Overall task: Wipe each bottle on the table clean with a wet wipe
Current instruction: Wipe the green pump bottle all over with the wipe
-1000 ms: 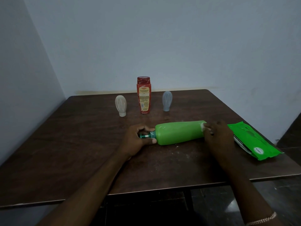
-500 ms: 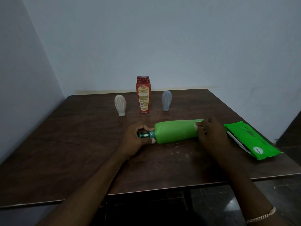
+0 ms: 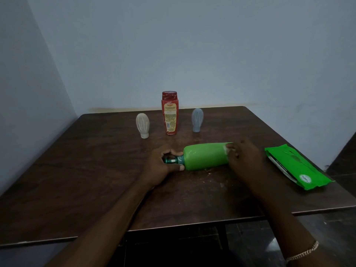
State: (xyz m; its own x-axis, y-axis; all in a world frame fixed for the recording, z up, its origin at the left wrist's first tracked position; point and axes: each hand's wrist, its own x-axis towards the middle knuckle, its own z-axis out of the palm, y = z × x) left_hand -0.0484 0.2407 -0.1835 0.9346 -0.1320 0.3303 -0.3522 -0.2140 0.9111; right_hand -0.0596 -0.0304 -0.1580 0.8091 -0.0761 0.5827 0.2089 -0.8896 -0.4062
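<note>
Mid-wipe on the green bottle (image 3: 206, 156), laid sideways on the table (image 3: 96, 170). Gripped round the cap by the left hand (image 3: 163, 164); rubbed at its base with a wet wipe (image 3: 228, 149) pinched in the right hand (image 3: 242, 157). Next, probably: sweeping toward the neck, then rolling. Upright behind: red bottle (image 3: 170, 112).

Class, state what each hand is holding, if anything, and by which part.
The left hand grips the green bottle by its capped neck. The right hand pinches a white wet wipe against the bottle's base end.
</note>
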